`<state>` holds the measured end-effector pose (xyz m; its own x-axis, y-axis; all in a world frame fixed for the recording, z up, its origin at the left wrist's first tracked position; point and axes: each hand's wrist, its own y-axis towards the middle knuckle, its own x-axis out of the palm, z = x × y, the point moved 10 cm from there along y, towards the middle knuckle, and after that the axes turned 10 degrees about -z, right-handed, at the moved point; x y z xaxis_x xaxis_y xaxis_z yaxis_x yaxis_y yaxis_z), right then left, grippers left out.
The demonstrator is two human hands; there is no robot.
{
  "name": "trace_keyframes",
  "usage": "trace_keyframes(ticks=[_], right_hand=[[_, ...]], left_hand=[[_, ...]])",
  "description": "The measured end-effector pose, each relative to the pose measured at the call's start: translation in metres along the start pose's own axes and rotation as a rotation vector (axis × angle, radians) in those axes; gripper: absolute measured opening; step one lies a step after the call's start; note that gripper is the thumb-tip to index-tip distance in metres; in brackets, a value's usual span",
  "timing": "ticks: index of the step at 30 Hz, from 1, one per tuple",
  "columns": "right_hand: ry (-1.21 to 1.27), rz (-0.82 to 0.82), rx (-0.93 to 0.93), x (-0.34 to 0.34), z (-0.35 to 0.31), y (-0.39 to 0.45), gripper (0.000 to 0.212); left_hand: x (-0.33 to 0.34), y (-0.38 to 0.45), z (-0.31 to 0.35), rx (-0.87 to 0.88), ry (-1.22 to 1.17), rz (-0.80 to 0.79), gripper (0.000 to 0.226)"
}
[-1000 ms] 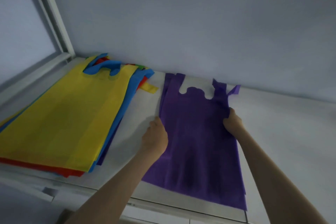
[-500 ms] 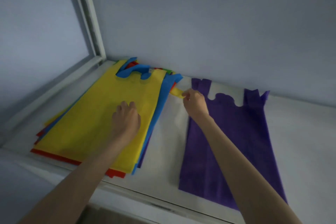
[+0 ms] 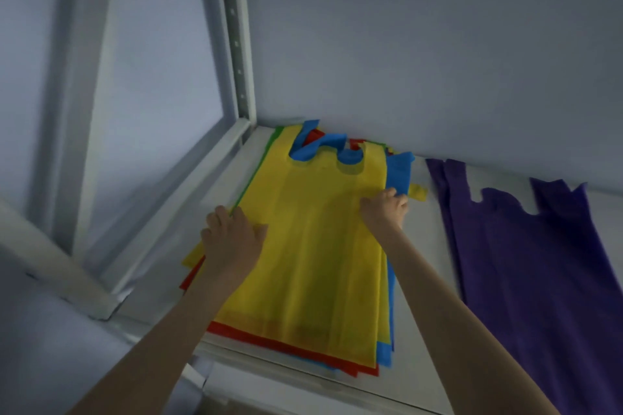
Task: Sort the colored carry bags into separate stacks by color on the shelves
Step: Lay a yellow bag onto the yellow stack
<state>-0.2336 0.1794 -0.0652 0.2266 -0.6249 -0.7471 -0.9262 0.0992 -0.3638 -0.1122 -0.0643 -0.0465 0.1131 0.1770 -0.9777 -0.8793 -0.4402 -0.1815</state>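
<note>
Both hands have shifted outward on the mixed pile since half a second ago: the left hand (image 3: 232, 239), which lay near the middle of the top yellow bag (image 3: 313, 246), now sits at that bag's left edge, and the right hand (image 3: 386, 210), which was out by the loose yellow handle strip (image 3: 418, 191) beside the purple bag (image 3: 536, 263), now sits at the yellow bag's right edge. The left hand lies flat with its fingers spread over the edge, pressing on the fabric; whether any finger hooks under it cannot be told. The right hand has its fingers curled at the bag's right border, and it seems to pinch the yellow fabric there, just where a blue bag (image 3: 397, 168) pokes out from beneath. The yellow bag tops a stack on the white shelf (image 3: 428, 266), pushed into the left rear corner against the wall and close to the perforated upright post (image 3: 236, 44). Under it show blue handles near the wall, a thin green edge (image 3: 256, 172) along the left side, and red layers (image 3: 290, 345) at the front and left. The purple bag lies flat by itself on the same shelf to the right, apart from the stack, its handles toward the wall and its lower end running past the frame's bottom right.
</note>
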Motion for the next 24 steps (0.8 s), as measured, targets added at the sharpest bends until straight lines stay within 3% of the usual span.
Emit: trace_keyframes(ticks=[1,4,7,11,15,19,24], right_hand=[[0.003,-0.006,0.009,0.002,-0.001,0.001,0.049],[-0.006,0.005,-0.021,0.003,-0.012,0.002,0.049],[0.207,-0.037,-0.080,0.011,-0.020,0.002,0.041],[0.159,-0.034,-0.073,0.006,-0.023,0.005,0.017],[0.075,0.104,-0.047,-0.034,-0.012,0.006,0.037],[0.043,0.012,-0.074,-0.044,0.006,0.013,0.040],[0.091,0.008,-0.102,-0.040,0.017,0.016,0.043]], left_hand=[[-0.006,0.001,-0.001,0.016,0.005,0.058,0.046],[0.004,0.008,-0.012,-0.010,-0.002,-0.017,0.048],[0.005,0.013,-0.020,-0.017,0.011,-0.007,0.050],[0.002,0.017,-0.023,-0.012,-0.048,-0.006,0.049],[-0.001,0.018,-0.012,0.076,-0.138,-0.030,0.047],[0.011,0.013,0.015,0.197,-0.212,-0.121,0.048],[0.021,0.010,0.031,0.131,-0.266,-0.207,0.042]])
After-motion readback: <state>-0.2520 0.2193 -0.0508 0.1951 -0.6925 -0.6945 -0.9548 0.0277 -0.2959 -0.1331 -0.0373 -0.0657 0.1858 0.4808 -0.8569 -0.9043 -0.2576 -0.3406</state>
